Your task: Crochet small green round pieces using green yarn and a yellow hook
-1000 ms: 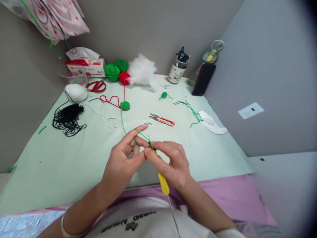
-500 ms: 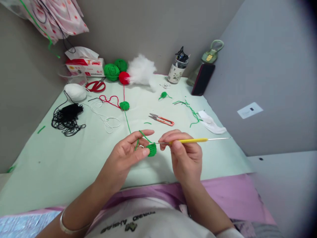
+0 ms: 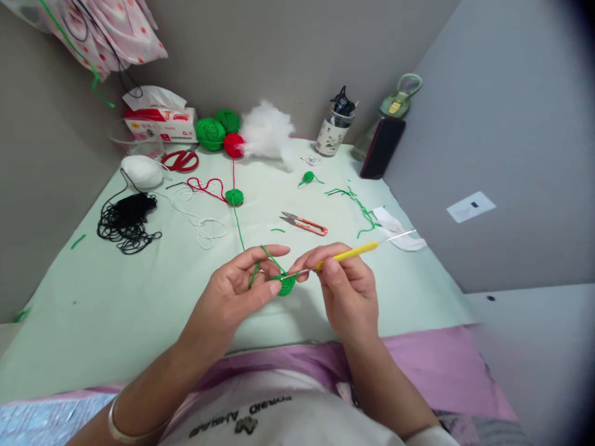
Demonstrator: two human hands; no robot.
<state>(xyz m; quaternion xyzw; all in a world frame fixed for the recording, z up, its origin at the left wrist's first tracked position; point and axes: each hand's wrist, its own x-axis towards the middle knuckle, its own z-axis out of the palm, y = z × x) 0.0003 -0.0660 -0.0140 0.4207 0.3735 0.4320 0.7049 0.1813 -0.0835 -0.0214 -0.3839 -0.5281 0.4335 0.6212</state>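
Observation:
My left hand [image 3: 237,288] pinches a small green crochet piece [image 3: 287,285] between thumb and fingers. Green yarn [image 3: 240,230] runs over its raised index finger and back toward a small green yarn ball [image 3: 234,197]. In my right hand [image 3: 346,288] is a crochet hook [image 3: 356,251] with a yellow handle, held like a pen. The hook's thin metal end meets the top edge of the green piece near my left thumb, while its other metal end points up to the right. Exactly how the yarn lies on the hook tip is too small to tell.
Orange thread snips [image 3: 304,223] lie just beyond my hands. Black yarn [image 3: 127,223], a white yarn ball [image 3: 142,171] and red scissors [image 3: 180,160] are at the left. White stuffing [image 3: 267,133], a pen jar [image 3: 333,131] and a leaning phone [image 3: 383,148] stand at the back. Green scraps [image 3: 365,210] lie right.
The hook has tilted, its far end swinging up and toward the left. Its working tip has shifted slightly lower against the green piece, which has turned a little in my left fingers.

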